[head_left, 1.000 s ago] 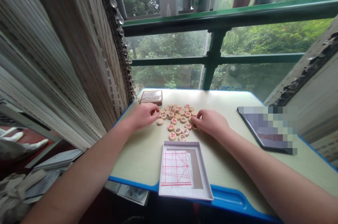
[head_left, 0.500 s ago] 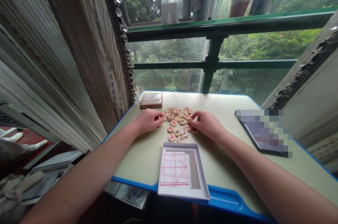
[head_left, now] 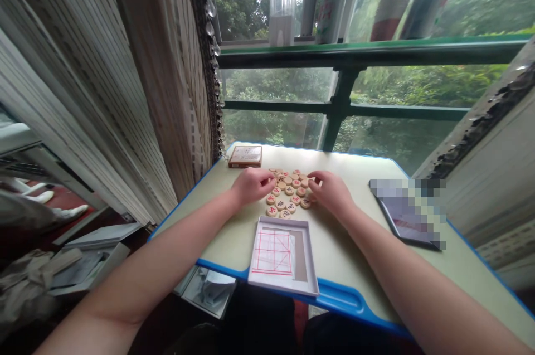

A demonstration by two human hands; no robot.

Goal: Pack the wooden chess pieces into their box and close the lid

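Note:
Several round wooden chess pieces (head_left: 288, 193) with red and dark characters lie in a heap on the pale table (head_left: 355, 243). My left hand (head_left: 253, 184) rests curled against the heap's left side, fingers bent onto the pieces. My right hand (head_left: 330, 190) is curled against the heap's right side, fingertips touching pieces. What either hand grips, if anything, is hidden. A shallow white box tray (head_left: 284, 254) holding a folded paper board with red lines lies just in front of the heap.
A small brown box lid (head_left: 245, 156) lies at the table's far left corner. A dark tablet (head_left: 407, 213) lies to the right. Bamboo blind (head_left: 137, 82) hangs at left; a green window frame (head_left: 368, 48) with cans and cups on it stands behind.
Both hands have moved inward, pushing the pieces into a tighter heap. The camera has tilted up and shifted a little.

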